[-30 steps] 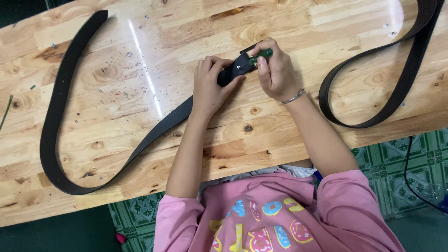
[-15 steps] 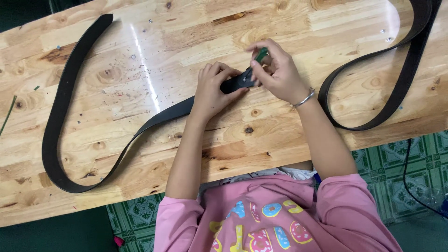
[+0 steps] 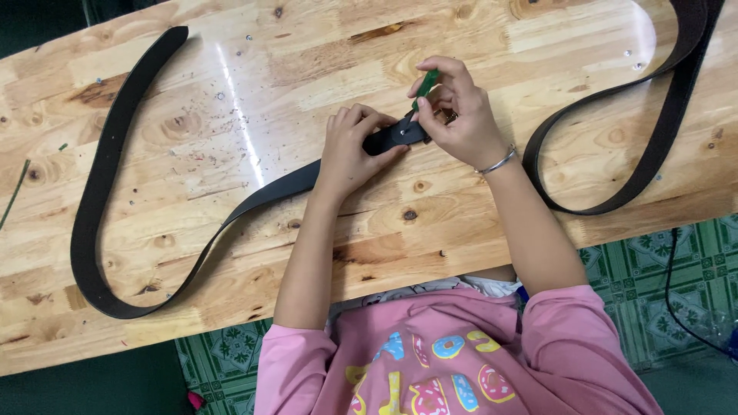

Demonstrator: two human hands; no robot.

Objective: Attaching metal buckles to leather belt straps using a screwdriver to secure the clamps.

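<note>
Sleeves: our pink shirt (image 3: 453, 361) fills the near edge at 6 o'clock, both forearms reaching up toward 12.
Left hand: our left hand (image 3: 350, 150) lies palm down, fingers curled closed over the dark belt (image 3: 254, 201), pinning it flat to the wooden table (image 3: 192, 100).
Belt axis: its end (image 3: 396, 137) points toward 2 o'clock from that hand; the strap trails back toward 8 and loops round at 9.
Right hand: our right hand (image 3: 461, 123), nearer the belt end, pinches a green-handled tool (image 3: 424, 86) upright, tip down on the end, touching it.
Far side: a second strap loop (image 3: 653, 146) curves at 2 o'clock.
</note>
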